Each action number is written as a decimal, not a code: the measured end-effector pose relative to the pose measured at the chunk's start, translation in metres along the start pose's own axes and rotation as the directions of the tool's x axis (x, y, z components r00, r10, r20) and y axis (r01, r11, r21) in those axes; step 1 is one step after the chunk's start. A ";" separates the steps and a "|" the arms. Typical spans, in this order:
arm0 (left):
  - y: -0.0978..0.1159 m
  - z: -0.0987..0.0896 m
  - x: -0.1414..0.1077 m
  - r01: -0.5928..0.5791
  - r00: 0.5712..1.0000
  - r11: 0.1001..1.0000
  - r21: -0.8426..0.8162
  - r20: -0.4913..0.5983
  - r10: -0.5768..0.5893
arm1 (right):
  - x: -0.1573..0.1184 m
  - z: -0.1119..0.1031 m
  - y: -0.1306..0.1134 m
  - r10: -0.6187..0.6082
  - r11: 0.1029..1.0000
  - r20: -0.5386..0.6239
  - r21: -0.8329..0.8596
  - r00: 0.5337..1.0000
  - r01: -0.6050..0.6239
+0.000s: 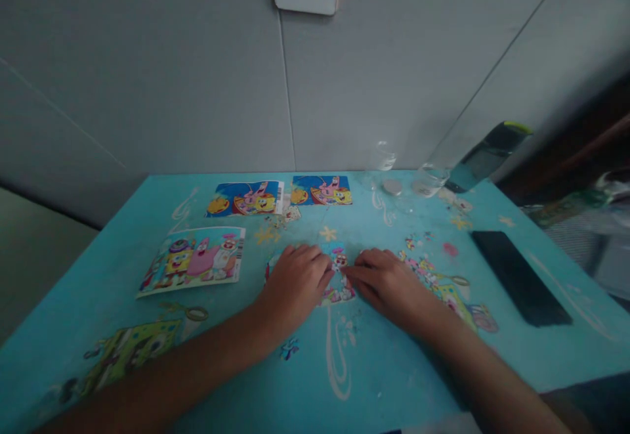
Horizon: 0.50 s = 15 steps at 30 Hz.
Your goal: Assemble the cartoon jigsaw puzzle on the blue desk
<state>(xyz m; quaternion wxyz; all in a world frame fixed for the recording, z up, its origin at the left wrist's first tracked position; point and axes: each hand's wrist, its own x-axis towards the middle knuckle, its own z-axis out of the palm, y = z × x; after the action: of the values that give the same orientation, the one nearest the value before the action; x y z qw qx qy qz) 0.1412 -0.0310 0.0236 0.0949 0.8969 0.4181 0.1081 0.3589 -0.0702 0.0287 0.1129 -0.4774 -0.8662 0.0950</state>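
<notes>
A partly covered jigsaw puzzle [336, 287] with a cartoon picture lies on the blue table in front of me. Over its left and middle part rests my left hand [298, 276], back up, fingers bent and close together against the puzzle. From the right side my right hand [386, 282] reaches in, its thumb and forefinger pressed together at the puzzle's right edge, on what looks like a puzzle piece. That piece is mostly hidden by the fingertips. Loose puzzle pieces [422, 265] are scattered just right of my right hand, and a few more pieces [289, 348] lie below my left wrist.
A cartoon picture card [194, 262] lies left of the puzzle. Two blue picture cards, the left card [246, 199] and the right card [322, 190], lie at the back by the wall. Clear cups [433, 176], a dark-ended bottle [485, 155] and a black flat object [519, 276] are on the right.
</notes>
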 end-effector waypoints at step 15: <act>0.012 -0.005 -0.045 -0.341 0.905 0.918 0.201 -0.193 0.379 | -0.001 -0.001 -0.005 -0.136 0.987 -0.021 0.080 0.991 0.137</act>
<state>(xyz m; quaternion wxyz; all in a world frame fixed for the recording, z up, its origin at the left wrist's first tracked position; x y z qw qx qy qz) 0.1199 -0.0729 0.0267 -0.0489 0.9450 0.2605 0.1918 0.3556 -0.0736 0.0312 0.1452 -0.4128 -0.8913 0.1186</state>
